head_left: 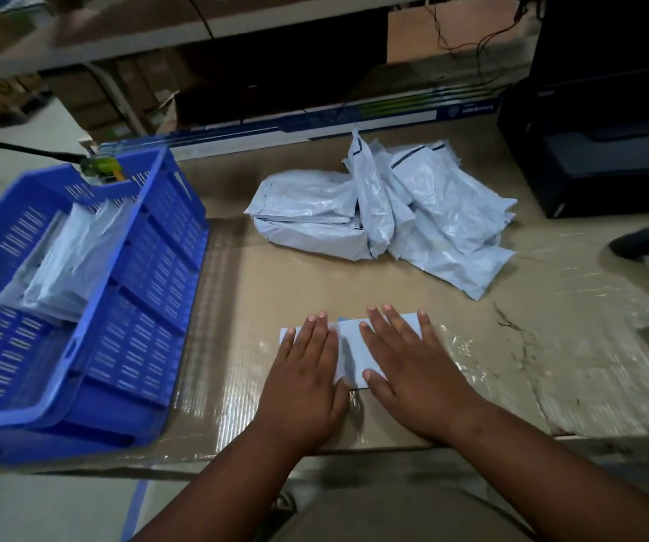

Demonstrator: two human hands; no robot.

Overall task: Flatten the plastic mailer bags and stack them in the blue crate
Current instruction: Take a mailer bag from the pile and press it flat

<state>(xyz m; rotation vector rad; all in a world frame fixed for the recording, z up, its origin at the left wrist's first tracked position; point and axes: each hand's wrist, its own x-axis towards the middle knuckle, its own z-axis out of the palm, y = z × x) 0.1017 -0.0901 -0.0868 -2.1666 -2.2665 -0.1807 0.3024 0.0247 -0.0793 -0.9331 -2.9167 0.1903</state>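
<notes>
Left hand (307,369) and right hand (405,365) press flat-fingered on a mailer bag (350,346) at lower centre. Crumpled mailers (385,213) lie heaped above; the blue crate (150,307) at left holds flattened bags (64,264). Printer (604,150) upper right.

1. We see dim, cool indoor light and a murky picture.
2. Glare streaks the taped table (573,357) right of the fingers (389,330).
3. The crate (150,244) left of them is motion-blurred.
4. Shelves far beyond the fingertips are dark, soft and bowed by wide-angle distortion.
</notes>
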